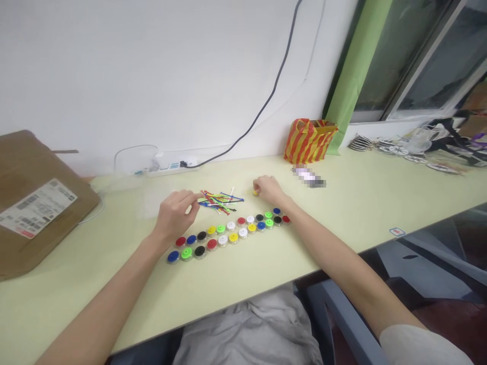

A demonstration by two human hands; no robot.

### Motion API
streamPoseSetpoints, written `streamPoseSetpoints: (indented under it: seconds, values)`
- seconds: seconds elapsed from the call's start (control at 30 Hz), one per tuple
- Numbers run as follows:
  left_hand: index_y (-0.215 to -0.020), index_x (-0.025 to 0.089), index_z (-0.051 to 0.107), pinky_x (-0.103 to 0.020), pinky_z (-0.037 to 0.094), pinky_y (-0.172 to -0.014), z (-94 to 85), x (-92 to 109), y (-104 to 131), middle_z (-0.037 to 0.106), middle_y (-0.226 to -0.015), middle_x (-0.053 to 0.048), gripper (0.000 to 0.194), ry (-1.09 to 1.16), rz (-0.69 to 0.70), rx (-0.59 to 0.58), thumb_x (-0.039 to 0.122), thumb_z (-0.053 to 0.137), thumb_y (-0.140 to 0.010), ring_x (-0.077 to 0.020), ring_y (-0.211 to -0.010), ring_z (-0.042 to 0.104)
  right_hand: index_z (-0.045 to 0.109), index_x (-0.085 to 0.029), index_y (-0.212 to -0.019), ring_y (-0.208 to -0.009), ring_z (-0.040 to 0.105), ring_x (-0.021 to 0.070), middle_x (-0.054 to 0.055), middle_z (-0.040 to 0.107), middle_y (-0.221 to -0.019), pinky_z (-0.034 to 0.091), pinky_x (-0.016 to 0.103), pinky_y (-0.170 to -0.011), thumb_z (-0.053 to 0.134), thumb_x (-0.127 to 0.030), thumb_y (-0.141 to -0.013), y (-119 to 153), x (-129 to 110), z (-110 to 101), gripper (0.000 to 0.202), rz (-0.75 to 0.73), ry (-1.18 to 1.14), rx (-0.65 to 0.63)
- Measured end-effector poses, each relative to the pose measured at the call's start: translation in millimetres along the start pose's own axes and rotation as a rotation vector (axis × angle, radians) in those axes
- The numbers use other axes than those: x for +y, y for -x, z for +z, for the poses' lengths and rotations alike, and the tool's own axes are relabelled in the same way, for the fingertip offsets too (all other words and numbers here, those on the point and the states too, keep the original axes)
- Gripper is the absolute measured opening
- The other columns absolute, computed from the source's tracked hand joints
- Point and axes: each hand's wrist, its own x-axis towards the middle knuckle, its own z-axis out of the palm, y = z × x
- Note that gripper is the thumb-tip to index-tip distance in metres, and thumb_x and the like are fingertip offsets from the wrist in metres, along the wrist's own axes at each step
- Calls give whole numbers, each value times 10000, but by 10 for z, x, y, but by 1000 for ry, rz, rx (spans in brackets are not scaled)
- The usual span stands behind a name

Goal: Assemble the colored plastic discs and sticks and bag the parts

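Two hands at a loose pile of thin coloured plastic sticks (218,201), centre frame, on the pale yellow-green worktop (380,203)

The left hand (175,213) pinches one end of the sticks at the pile's left edge; the right hand (268,188) has its grip closed on a small yellow round piece (255,192), right of the pile. The sticks' long axes run roughly left to right, tips crossing and fanned toward the right. Just below lie two rows of round coloured plastic caps (228,233), slanting from lower left to upper right. Risk, as judged: lifting one tangled stick could drag its neighbours and scatter them into the caps
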Motion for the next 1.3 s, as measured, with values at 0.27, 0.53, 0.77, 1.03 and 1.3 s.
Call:
streamPoseSetpoints:
  seconds: [0.27, 0.53, 0.77, 1.03, 1.3]
  values:
    - [-990, 208, 697, -350, 479, -757, -34, -75, -18, 704, -799, -29, 237, -95, 81, -20, 143, 476, -936, -200, -760, 649, 668, -166, -936, -1050, 560, 252, 118, 693, -1073, 317, 334, -842, 535, -44, -862, -43, -51, 40, 196, 9, 13, 47]
    - [-989, 185, 692, -353, 478, -750, -20, -73, 1, 699, -805, -34, 228, -91, 110, -18, 131, 477, -936, -196, -762, 641, 720, -188, -1079, -971, 602, 207, 85, 708, -1055, 386, 265, -754, 669, -150, -864, 70, 140, -315, 225, -18, -102, -12]
    - [-954, 210, 705, -379, 478, -748, -17, 8, -20, 711, -793, -40, 263, -80, 58, -60, 146, 451, -929, -207, -756, 640, 729, -205, -817, -705, 619, 154, 15, 709, -816, 422, 241, -608, 697, -217, -793, 693, 256, -704, 42, -128, -357, -416]
    - [-943, 207, 702, -394, 475, -757, 30, 119, -24, 725, -849, -68, 247, -9, 11, -140, 131, 471, -901, -214, -791, 645, 689, -212, -714, -670, 639, 165, 53, 710, -781, 433, 254, -573, 689, -120, -757, 678, 449, -574, 101, 85, -254, -341]
    - [-955, 206, 677, -372, 469, -780, 18, 164, -14, 723, -867, -61, 263, 25, 57, -146, 116, 432, -928, -202, -812, 656, 692, -174, -656, -508, 598, 140, 23, 673, -620, 419, 247, -532, 770, -15, -623, 183, 211, -627, 180, 101, -143, -525]
